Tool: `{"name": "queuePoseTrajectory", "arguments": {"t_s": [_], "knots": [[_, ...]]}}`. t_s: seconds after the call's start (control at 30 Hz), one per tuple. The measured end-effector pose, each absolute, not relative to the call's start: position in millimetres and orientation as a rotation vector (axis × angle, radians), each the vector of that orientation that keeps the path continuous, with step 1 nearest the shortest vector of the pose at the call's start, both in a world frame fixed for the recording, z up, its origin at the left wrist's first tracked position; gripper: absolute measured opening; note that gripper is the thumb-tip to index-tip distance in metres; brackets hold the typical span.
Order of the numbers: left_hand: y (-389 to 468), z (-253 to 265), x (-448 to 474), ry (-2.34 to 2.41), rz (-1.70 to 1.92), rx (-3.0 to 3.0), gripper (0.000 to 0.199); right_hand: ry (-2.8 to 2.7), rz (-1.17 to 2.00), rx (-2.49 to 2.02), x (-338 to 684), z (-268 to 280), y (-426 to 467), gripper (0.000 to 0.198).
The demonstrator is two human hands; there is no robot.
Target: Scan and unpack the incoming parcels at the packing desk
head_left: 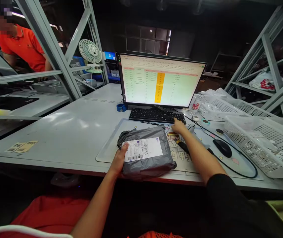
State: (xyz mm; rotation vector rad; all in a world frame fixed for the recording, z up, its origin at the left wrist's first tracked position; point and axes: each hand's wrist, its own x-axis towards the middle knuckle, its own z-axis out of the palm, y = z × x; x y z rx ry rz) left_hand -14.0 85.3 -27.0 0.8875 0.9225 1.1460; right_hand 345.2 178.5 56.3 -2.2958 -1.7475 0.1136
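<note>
Parcel (pixel 148 152) in left fingers (pixel 124 148)

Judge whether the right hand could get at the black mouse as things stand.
Probably yes: the right hand, at the keyboard, appears to grip nothing, and the black mouse lies uncovered on the mat beside that forearm.

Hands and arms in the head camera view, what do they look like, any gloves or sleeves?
The left hand and right hand are both ungloved. The left forearm is bare as far as it shows. The right forearm is bare up to a plain black sleeve that ends near the elbow. No watch or bracelet is visible.
</note>
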Motion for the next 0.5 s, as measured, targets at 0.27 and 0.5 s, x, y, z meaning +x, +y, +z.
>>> {"name": "queuePoseTrajectory", "arguments": {"t_s": [0.27,0.5], "knots": [[85,-21,-14,0.937,1.13,0.967,0.088,-1.725,0.213,-2.458,346,49,227,0.045],[82,-17,-13,0.915,1.162,0.952,0.084,-1.86,0.309,-2.452,343,59,238,0.061]]}}
